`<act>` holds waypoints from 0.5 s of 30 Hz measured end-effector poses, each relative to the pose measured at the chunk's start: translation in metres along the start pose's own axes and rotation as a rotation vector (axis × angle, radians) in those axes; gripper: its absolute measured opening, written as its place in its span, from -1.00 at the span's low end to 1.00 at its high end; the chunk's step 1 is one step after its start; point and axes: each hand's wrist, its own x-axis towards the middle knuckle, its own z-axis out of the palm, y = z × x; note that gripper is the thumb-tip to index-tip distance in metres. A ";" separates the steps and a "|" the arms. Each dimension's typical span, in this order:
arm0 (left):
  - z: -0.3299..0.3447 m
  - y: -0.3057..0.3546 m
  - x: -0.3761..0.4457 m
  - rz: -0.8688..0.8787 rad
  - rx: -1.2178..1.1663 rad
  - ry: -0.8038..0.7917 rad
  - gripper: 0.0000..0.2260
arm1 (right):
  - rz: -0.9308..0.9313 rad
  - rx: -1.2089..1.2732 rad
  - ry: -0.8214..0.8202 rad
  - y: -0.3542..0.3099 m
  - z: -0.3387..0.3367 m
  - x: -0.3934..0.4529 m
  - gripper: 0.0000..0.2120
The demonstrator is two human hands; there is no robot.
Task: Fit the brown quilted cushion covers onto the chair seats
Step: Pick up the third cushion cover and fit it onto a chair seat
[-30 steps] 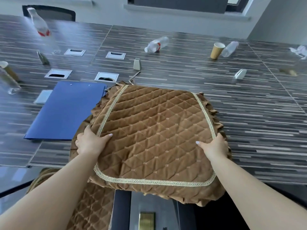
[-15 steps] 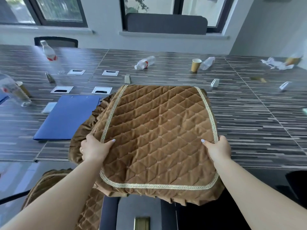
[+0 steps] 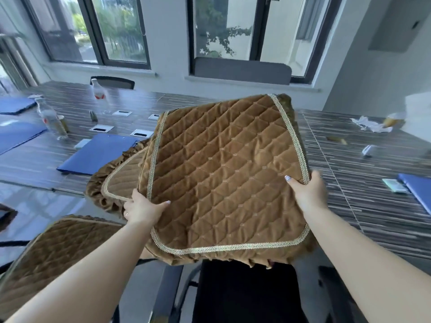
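A brown quilted cushion cover [image 3: 224, 173] with gold braid trim and a ruffled edge is held up in the air, tilted, over the table's near edge. My left hand [image 3: 142, 209] grips its left side and my right hand [image 3: 305, 191] grips its right side. Under it, another brown cover [image 3: 121, 180] lies on the table edge. A black chair seat [image 3: 247, 292] stands bare directly below the lifted cover. At the lower left, a chair [image 3: 53, 250] wears a brown quilted cover.
The long striped table [image 3: 349, 206] carries blue folders [image 3: 98, 152], plastic bottles [image 3: 51, 122], cable ports [image 3: 101, 128], crumpled paper [image 3: 370, 124] and a folder at the right edge [image 3: 417, 190]. Dark chair backs [image 3: 242, 71] stand by the windows on the far side.
Both hands have lifted the top cover off the table and tilted it up, baring a second cover beneath. The view has tipped up toward the windows.
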 end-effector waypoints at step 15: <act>-0.050 0.149 -0.194 1.183 0.031 0.376 -0.44 | -0.782 -0.181 -0.086 -0.124 -0.115 0.003 -0.66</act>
